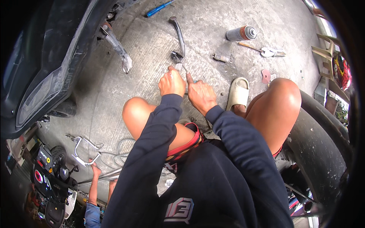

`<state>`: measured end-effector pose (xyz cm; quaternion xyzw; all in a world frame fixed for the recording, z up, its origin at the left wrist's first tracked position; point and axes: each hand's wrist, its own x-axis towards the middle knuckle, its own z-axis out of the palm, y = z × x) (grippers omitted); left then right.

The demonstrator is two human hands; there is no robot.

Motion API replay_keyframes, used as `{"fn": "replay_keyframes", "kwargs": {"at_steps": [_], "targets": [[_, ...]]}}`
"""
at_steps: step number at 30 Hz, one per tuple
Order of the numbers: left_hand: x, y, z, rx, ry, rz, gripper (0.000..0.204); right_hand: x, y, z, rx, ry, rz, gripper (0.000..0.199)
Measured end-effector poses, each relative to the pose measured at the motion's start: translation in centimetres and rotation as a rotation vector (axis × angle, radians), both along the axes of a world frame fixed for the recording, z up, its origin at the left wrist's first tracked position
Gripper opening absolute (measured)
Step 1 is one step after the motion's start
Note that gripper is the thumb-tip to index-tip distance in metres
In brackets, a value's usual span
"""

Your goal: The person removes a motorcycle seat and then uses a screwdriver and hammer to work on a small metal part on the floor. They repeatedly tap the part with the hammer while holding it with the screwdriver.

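Observation:
A curved metal pedal lever (181, 38) lies on the concrete in front of me, its dark pad pointing away. My left hand (171, 82) is closed at the lever's near end, where a pale flat piece shows beside the thumb. Close by on the right, my right hand (202, 94) is closed round a thin metal-shafted tool (184, 67), index finger stretched along it. The tool's tip meets the lever's near end; a bit of blue shows under the fingers, and most of its handle is hidden.
A spray can (241, 33), pliers (268, 51), a small spring part (221, 57) and a blue screwdriver (159, 8) lie on the floor. At left stand a dark vehicle body (49, 68) and a sprung stand (118, 47). A tyre (319, 136) is at right; another person's leg (95, 173) shows lower left.

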<state>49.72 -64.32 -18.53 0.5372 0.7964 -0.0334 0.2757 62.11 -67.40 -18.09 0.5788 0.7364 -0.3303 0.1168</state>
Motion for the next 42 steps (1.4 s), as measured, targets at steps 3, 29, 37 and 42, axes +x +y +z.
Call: {"fn": "replay_keyframes", "kwargs": {"at_steps": [3, 29, 37, 42], "targets": [[0.3, -0.3, 0.2, 0.001, 0.005, -0.004, 0.029, 0.6, -0.2, -0.7, 0.002, 0.065, -0.016, 0.06], [-0.7, -0.7, 0.3, 0.029, 0.062, 0.06, 0.028, 4.0, 2.3, 0.9, 0.142, 0.081, -0.009, 0.034], [-1.1, -0.9, 0.4, 0.014, 0.049, 0.075, 0.027, 3.3, 3.5, 0.7, 0.079, 0.039, -0.052, 0.032], [-1.3, -0.8, 0.4, 0.037, 0.043, 0.083, 0.028, 3.0, 4.4, 1.1, 0.044, 0.074, -0.036, 0.03]]}}
